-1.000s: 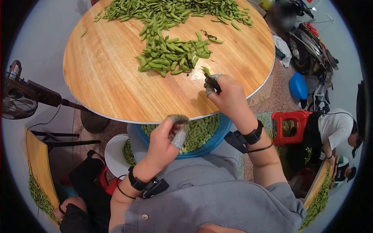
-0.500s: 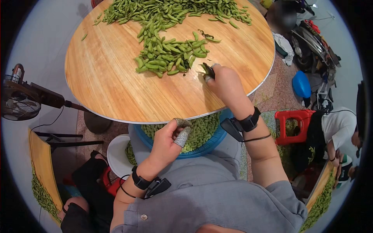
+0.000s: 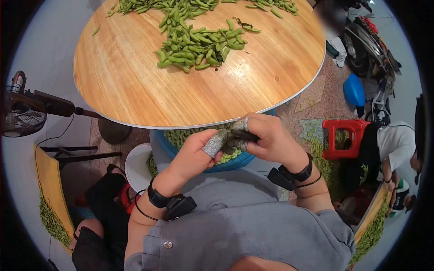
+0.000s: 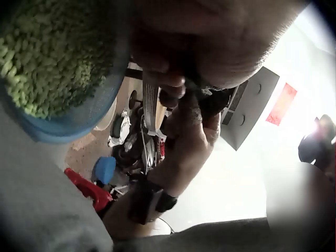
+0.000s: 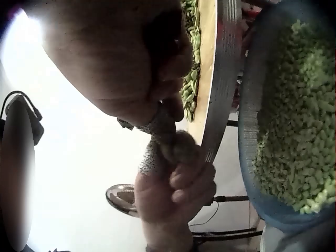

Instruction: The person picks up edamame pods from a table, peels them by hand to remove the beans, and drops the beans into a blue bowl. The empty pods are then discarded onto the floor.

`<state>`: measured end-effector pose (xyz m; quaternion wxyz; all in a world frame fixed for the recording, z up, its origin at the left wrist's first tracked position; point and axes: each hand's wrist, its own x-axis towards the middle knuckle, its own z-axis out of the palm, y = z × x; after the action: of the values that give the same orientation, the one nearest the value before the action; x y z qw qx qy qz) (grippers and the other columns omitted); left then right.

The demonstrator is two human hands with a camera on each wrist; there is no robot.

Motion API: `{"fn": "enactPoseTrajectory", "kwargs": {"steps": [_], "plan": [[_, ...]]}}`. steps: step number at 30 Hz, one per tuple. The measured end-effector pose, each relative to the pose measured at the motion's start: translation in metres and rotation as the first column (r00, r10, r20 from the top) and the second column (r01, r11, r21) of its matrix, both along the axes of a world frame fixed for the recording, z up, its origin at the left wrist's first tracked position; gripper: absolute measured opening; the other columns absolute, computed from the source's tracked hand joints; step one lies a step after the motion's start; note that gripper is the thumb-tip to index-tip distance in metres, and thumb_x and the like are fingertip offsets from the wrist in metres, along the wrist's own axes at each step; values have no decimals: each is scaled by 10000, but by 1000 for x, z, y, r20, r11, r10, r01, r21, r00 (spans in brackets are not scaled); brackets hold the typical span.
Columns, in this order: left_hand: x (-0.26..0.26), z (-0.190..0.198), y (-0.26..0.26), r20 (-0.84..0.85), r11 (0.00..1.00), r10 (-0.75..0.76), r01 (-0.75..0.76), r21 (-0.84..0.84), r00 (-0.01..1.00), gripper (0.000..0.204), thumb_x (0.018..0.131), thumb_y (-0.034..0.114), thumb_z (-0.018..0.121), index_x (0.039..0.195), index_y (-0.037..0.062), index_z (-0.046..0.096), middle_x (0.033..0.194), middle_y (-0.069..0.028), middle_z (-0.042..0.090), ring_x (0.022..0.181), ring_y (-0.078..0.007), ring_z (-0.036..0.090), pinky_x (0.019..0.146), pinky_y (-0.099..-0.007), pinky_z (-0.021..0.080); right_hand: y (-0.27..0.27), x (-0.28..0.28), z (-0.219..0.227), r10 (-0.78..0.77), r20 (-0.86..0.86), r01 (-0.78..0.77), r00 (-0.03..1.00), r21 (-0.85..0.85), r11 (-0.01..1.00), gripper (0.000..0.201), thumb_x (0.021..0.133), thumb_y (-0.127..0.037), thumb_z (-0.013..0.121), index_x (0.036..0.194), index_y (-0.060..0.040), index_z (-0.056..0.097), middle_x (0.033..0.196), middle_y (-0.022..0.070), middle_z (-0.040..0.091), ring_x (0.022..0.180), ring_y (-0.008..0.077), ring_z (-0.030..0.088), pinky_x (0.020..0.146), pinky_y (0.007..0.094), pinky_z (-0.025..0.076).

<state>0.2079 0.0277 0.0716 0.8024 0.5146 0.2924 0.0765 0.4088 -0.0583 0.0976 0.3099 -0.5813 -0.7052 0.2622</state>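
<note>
Both hands meet over the blue basin of shelled green beans, just off the table's near edge. A dark, leaf-like piece is pinched between the right hand's thumb and fingers. The left hand, its thumb curled against its fingers, grips at the other side of that piece; its fingertips touch the right ones and hide what lies between. Grey coverings wrap fingers on both hands. Green pods lie piled on the round wooden table.
A white bucket stands left of the basin, near a fan. To the right are a red stool, a blue container and seated people. Pods lie on side tables.
My right hand has come back from over the table to the left hand, carrying the dark piece. The left hand has moved slightly right, and the fingertips now touch.
</note>
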Motion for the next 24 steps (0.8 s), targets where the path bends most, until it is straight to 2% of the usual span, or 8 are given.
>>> {"fn": "enactPoseTrajectory", "kwargs": {"steps": [5,11,14,16,17,19,22,24], "plan": [[-5,1,-6,116,990,104,-91,-107,988,151,921,74,494,1033,27,584,685,23,545,533,-28,449,478,-169,356,-9,-17,-16,-139,-357,121,924,-71,990,374,792,-79,608,1160,-27,566,900,145,616,819,258,628,707,319,492],[2,-7,-15,136,921,185,-220,320,973,224,895,54,560,1112,-1,577,785,14,578,703,-88,546,619,-245,467,-20,-17,-11,-103,-461,-17,881,-248,969,451,839,1,458,1291,2,459,882,45,616,801,103,567,710,251,469],[6,-19,-18,232,833,239,-322,450,943,180,864,50,581,1033,-9,583,797,-36,592,731,-159,575,666,-287,475,-22,-20,-9,-135,-465,-20,875,-314,949,420,829,-23,455,1247,7,476,871,83,616,794,144,592,713,285,482],[2,-23,-13,172,599,178,-245,762,969,132,807,34,596,933,-1,577,761,-110,570,688,-250,577,629,-317,468,-22,-23,-13,-155,-483,-19,862,-336,942,376,830,-62,483,1198,14,496,876,129,619,796,183,618,718,321,497],[1,-22,-13,171,600,176,-244,762,969,132,807,34,596,933,-1,577,761,-110,570,688,-250,577,629,-317,468,-22,-25,-16,-166,-514,-11,842,-324,946,364,830,-54,473,1186,15,502,859,114,617,790,174,613,716,317,497],[3,-9,-13,158,365,159,-207,908,975,128,756,32,606,872,5,561,752,-162,534,682,-331,555,605,-355,457,-22,-28,-23,-179,-545,0,819,-312,950,352,831,-46,462,1174,15,508,841,98,614,785,164,607,713,314,498],[2,-10,-12,157,261,137,-188,947,978,148,744,30,614,883,6,572,738,-151,531,667,-338,545,588,-371,451,-22,-29,-22,-218,-639,-15,738,-338,941,375,841,-32,433,1210,-12,500,813,38,600,698,102,561,622,260,475],[-2,-9,-11,131,330,146,-173,928,981,171,766,59,608,926,2,586,786,-149,565,713,-320,574,638,-348,464,-21,-25,-6,-304,-732,-158,609,-487,859,403,858,-32,413,1256,-48,478,793,-10,581,615,46,488,531,202,405]]}}
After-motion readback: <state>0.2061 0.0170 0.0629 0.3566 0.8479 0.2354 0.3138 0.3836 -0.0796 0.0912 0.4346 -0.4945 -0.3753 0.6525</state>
